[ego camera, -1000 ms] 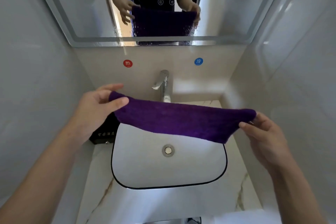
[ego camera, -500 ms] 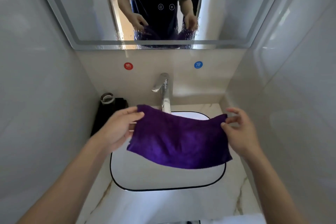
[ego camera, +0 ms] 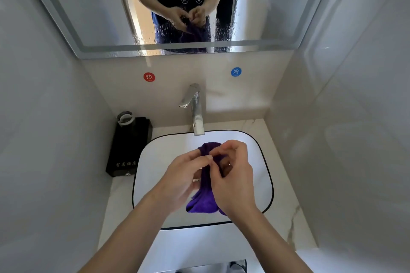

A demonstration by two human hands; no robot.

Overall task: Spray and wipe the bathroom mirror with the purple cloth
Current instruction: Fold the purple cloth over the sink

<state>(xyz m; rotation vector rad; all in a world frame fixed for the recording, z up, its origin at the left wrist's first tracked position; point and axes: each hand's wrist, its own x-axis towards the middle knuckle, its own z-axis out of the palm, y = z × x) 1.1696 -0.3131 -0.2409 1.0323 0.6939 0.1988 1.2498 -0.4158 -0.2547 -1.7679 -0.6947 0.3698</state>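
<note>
Both hands are pinching the purple cloth [ego camera: 205,184] above the sink [ego camera: 264,162], left hand [ego camera: 184,182] and right hand [ego camera: 233,175] together; its length is hanging toward the person, the mirror [ego camera: 88,17] lying ahead and above

Both hands are hiding the cloth's [ego camera: 200,204] middle; the frame's top edge is cutting off the mirror [ego camera: 88,17].
</note>
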